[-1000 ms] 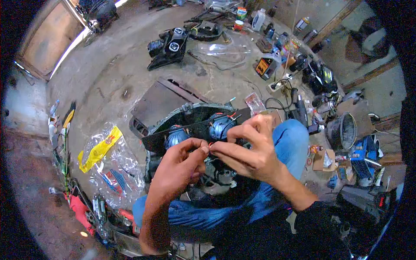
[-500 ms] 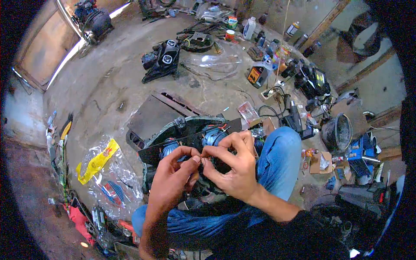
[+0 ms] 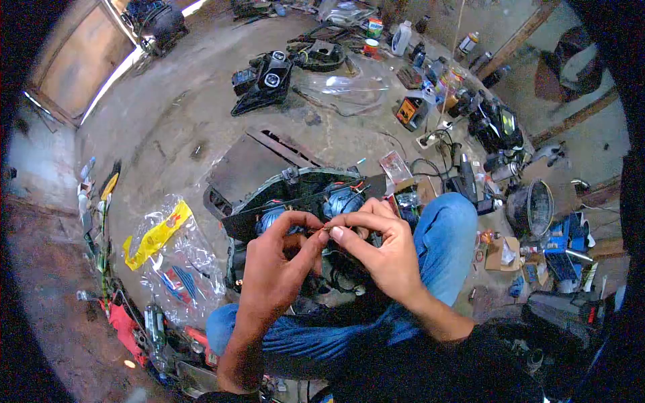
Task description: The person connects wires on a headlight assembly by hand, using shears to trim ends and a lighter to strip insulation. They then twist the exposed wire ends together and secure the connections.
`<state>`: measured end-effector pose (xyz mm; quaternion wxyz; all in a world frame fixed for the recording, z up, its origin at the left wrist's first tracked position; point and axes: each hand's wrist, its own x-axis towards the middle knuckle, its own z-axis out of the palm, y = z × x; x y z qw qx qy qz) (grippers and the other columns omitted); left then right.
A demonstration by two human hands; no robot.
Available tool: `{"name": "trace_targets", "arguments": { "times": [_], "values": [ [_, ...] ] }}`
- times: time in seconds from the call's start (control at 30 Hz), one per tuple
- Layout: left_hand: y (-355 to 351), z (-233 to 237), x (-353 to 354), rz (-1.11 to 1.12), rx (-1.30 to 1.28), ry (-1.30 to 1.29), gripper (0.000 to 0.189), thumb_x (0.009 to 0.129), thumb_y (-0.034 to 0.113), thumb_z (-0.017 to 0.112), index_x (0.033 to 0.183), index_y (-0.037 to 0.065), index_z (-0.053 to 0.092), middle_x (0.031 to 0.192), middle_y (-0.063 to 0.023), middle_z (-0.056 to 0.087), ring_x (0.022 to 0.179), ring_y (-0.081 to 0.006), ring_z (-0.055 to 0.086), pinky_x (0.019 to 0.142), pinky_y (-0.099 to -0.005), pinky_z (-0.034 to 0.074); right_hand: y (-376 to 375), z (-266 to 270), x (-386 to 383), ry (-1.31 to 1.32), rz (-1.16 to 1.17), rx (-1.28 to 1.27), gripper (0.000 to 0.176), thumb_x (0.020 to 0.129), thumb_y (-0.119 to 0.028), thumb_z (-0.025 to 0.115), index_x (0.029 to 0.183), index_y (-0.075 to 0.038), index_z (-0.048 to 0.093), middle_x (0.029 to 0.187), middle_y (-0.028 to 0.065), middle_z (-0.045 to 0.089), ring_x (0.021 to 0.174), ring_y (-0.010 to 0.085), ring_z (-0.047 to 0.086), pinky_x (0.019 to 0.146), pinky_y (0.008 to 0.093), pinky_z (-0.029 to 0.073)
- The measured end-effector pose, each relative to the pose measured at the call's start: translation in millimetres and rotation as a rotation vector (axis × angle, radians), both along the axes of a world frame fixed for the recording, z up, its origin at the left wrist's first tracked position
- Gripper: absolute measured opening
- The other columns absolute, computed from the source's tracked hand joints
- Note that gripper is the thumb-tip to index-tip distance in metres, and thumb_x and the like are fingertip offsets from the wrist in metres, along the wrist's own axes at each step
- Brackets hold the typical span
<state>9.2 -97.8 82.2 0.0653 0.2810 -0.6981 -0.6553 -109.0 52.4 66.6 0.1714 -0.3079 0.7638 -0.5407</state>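
Note:
My left hand point(image 3: 277, 262) and my right hand point(image 3: 388, 250) meet fingertip to fingertip over my lap. Thumb and index finger of each are closed in a pinch on a thin wire point(image 3: 327, 229), mostly covered by the fingers. Just beyond and below them lies a black headlight housing point(image 3: 308, 180) resting across my legs. Two round blue lamp units, one on the left point(image 3: 271, 216) and one on the right point(image 3: 345, 203), sit in it, with orange-red leads by the right one. My hands hide the near part of the housing.
On the floor to the left lies a clear plastic bag point(image 3: 195, 252) with a yellow strip point(image 3: 158, 236). Ahead are a dark flat panel point(image 3: 252, 168) and a black twin-lamp headlight point(image 3: 263, 84). Bottles, a heat gun point(image 3: 466, 176), a black bucket point(image 3: 531, 207) and a blue toolbox point(image 3: 564, 248) line the right.
My hands stay pinched together, with the right thumb now straighter against the left fingertips. The whole view has shifted slightly, so the surroundings appear a little further right and mostly higher.

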Motion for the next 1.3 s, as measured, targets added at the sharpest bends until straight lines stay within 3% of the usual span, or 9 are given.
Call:
{"name": "trace_targets", "arguments": {
  "times": [0.1,0.23,0.5,0.73,0.93,1.07,1.1,1.17,1.3],
  "values": [
    [3,4,-2,0.046,-0.078,-0.03,0.018,0.101,0.013,0.072,0.112,0.002,0.065,0.071,-0.0029,0.07,0.066,-0.0055,0.064,0.062,-0.025,0.05,6,6,-9,0.01,0.122,0.008,0.015,0.089,-0.016,0.079,0.103,-0.012,0.084,0.082,0.0034,0.059,0.084,0.0185,0.053,0.079,0.0334,0.044],
    [-6,7,4,0.056,-0.056,-0.035,0.016,0.101,0.011,0.07,0.112,0.002,0.063,0.074,-0.0035,0.07,0.068,-0.0058,0.064,0.064,-0.025,0.051,12,14,-22,0.25,0.064,0.059,0.027,0.084,-0.011,0.081,0.11,-0.014,0.082,0.093,0.0062,0.064,0.093,0.0246,0.06,0.087,0.0386,0.049],
    [-15,3,11,0.059,0.064,-0.026,0.014,0.101,0.01,0.07,0.11,0.003,0.062,0.081,-0.0031,0.071,0.07,-0.0069,0.063,0.064,-0.0246,0.051,4,7,-27,0.647,0.242,0.006,0.029,0.081,-0.019,0.085,0.109,-0.014,0.08,0.103,0.0052,0.064,0.1,0.0293,0.056,0.088,0.0423,0.047],
    [-19,2,16,0.005,0.12,-0.035,0.016,0.1,0.013,0.072,0.111,0.005,0.063,0.083,-0.0027,0.071,0.063,-0.0043,0.058,0.05,-0.0224,0.043,-6,-12,-14,0.643,0.186,0.015,0.03,0.075,-0.018,0.088,0.104,-0.015,0.08,0.102,0.0045,0.062,0.1,0.029,0.054,0.086,0.0433,0.044],
    [-27,25,20,0.023,0.232,-0.127,0.02,0.1,0.014,0.072,0.117,0.005,0.064,0.089,-0.0049,0.073,0.059,-0.0055,0.057,0.047,-0.0224,0.042,-5,-8,-17,0.589,0.162,0.022,0.027,0.074,-0.012,0.088,0.1,-0.013,0.082,0.098,0.0059,0.059,0.098,0.0274,0.054,0.088,0.0419,0.044],
    [-45,30,32,0.228,0.014,-0.057,0.02,0.102,0.013,0.068,0.12,0.005,0.065,0.09,-0.0072,0.074,0.062,-0.0065,0.06,0.047,-0.0221,0.042,-1,2,-16,0.529,0.171,0.075,0.028,0.074,-0.011,0.087,0.102,-0.011,0.083,0.097,0.0059,0.058,0.098,0.0259,0.054,0.09,0.0391,0.044],
    [-48,25,35,0.317,-0.086,-0.015,0.018,0.101,0.012,0.069,0.116,0.004,0.067,0.09,-0.0072,0.074,0.065,-0.0079,0.062,0.051,-0.0241,0.046,-1,4,-16,0.52,0.182,0.069,0.028,0.076,-0.016,0.087,0.104,-0.013,0.082,0.099,0.0065,0.062,0.098,0.0283,0.055,0.087,0.041,0.044],
    [-57,20,42,0.331,-0.402,0.008,0.015,0.101,0.012,0.069,0.112,0.002,0.068,0.089,-0.007,0.075,0.068,-0.0088,0.063,0.057,-0.0284,0.051,-1,8,-14,0.527,0.181,0.067,0.03,0.076,-0.014,0.087,0.106,-0.012,0.082,0.099,0.0063,0.061,0.098,0.0273,0.055,0.088,0.04,0.044],
    [-58,20,47,0.249,-0.462,0.004,0.013,0.097,0.01,0.072,0.109,0.005,0.07,0.09,-0.0061,0.071,0.074,-0.0117,0.065,0.065,-0.0303,0.053,-3,11,-15,0.547,0.188,0.087,0.033,0.075,-0.013,0.087,0.107,-0.013,0.082,0.099,0.0062,0.061,0.099,0.0266,0.055,0.089,0.0387,0.044]
  ]
}}
